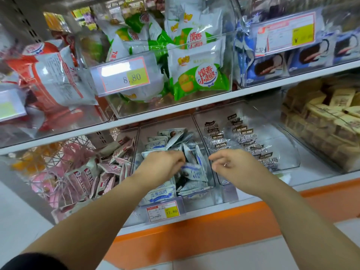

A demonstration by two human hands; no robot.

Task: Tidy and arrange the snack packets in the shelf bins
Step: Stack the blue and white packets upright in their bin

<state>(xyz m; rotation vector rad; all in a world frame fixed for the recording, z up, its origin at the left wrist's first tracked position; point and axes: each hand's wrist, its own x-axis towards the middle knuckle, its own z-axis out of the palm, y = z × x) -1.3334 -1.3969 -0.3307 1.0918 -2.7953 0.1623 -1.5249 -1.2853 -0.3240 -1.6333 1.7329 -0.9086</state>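
Both arms reached into the lower shelf, to the clear bin [198, 193] of white-and-blue snack packets [191, 171] that carried the 17.80 price tag [162, 211] on its front lip. The left hand [162, 165] lay over the heap in that bin, its fingers curled down among the packets; whether they had pinched one could not be told, since the fingertips were hidden behind the hand. The right hand [230, 163] hovered just beside the bin's right wall, above the divider it shares with the neighbouring bin of dark plum candy packets [246, 144], fingers loosely bent and holding nothing that showed.

The packets at the back and right of the tagged bin lay tilted and jumbled, while a few at the front stood flatter, face out. To the left of the bin, pink-and-white packets [109, 172] were also in a loose heap.

The step in hand looked to be sorting this middle bin. The next move probably called for gathering the slanted packets between both hands, turning them label-forward and setting them in a row behind the front ones, without knocking any over the divider.
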